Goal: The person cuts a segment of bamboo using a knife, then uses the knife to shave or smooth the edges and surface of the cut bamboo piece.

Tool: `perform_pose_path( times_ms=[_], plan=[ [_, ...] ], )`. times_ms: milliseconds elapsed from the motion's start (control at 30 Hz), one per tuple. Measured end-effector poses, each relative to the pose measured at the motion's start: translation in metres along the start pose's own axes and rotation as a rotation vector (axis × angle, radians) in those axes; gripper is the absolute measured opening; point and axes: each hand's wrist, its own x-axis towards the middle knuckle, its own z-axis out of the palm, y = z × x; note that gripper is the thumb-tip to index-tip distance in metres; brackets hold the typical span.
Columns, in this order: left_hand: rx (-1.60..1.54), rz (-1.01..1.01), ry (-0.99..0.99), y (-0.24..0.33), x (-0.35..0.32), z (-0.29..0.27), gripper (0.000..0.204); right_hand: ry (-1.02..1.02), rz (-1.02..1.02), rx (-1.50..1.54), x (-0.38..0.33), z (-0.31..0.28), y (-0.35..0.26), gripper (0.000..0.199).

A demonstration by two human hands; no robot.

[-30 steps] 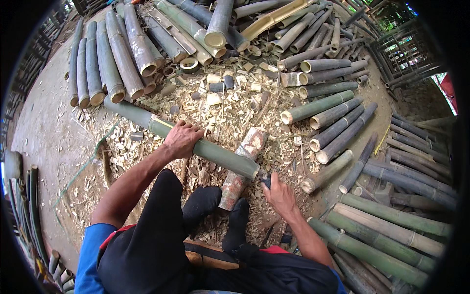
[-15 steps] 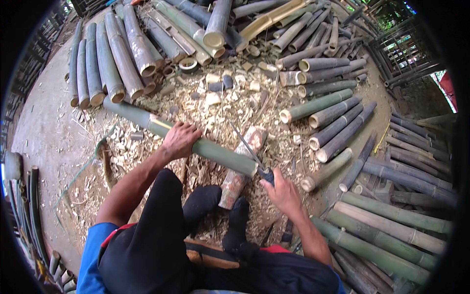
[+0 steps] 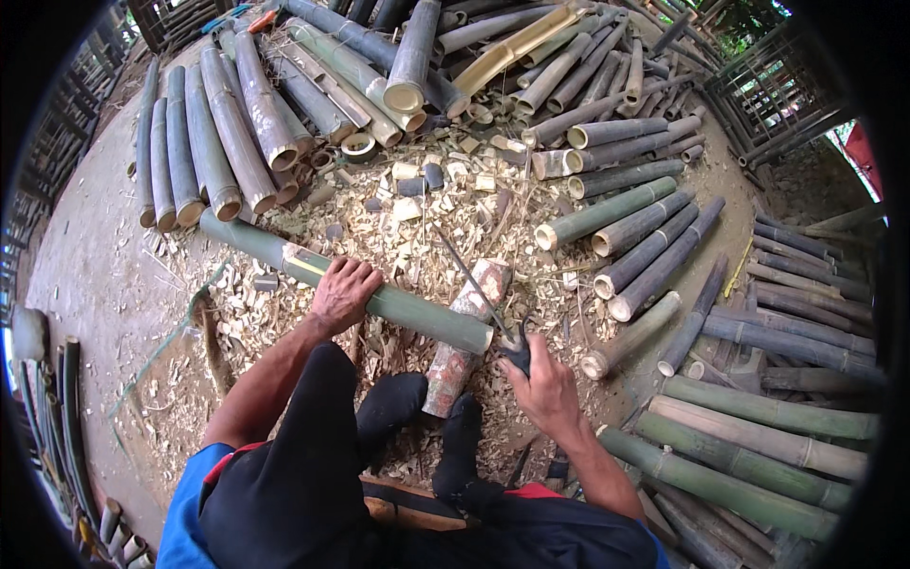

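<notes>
A green bamboo pole [image 3: 431, 321] lies slantwise in front of me, its cut near end resting over a short round log [image 3: 464, 327]. My left hand [image 3: 345, 295] presses down around the pole, fingers wrapped over its top. By the pole's right end, my right hand [image 3: 542, 384] grips the black handle of a hand saw [image 3: 474, 280]. Its long narrow blade shows nearly edge-on, slanting up and left across the log, just beyond the pole's end. Whether the blade touches the bamboo I cannot tell. A pale scraped strip marks the pole left of my left hand.
Wood chips [image 3: 455, 218] and short offcuts cover the ground. Cut bamboo poles lie in rows at the far left [image 3: 223, 142], far right [image 3: 607, 213] and near right [image 3: 749, 465]. My dark-covered feet [image 3: 460, 446] flank the log's near end.
The view has shifted slightly, so the pole and log appear lower. The saw's blade tip has moved a little away and to the left. Both hands keep their grips.
</notes>
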Motion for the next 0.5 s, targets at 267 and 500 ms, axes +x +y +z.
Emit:
perform_pose_path(
  times_ms=[267,500],
  plan=[
    [-0.038,-0.094,-0.176,0.014,0.016,-0.022,0.061,-0.219,0.210,-0.160,-0.011,0.025,0.063,0.040],
    [-0.143,-0.054,-0.546,-0.006,0.048,-0.028,0.050,0.120,-0.145,0.042,-0.011,-0.001,0.002,0.034]
  ],
)
